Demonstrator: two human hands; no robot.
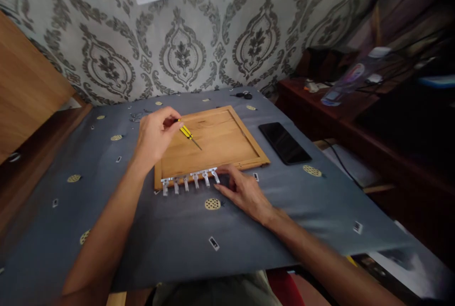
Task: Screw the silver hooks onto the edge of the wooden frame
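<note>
A yellow-and-black screwdriver point(185, 130) is pinched by its handle in my left hand point(156, 135), its thin metal shaft slanting down to the right above a wooden panel point(209, 130) with a raised frame. Along the panel's near edge lies a hook rail point(196, 180) with several clear hooks hanging over the side. My right hand point(245, 192) holds the rail's right end, with thumb and index finger on either side of the last hook. Behind my left hand, some small metallic pieces point(137, 115) lie on the cloth, too small to make out.
A black phone point(285, 143) lies right of the panel on the grey patterned tablecloth point(170, 244). Dark keys point(243, 95) rest near the back wall. A plastic bottle point(355, 78) stands on the brown side desk at right. A wooden cabinet point(31, 83) borders the left.
</note>
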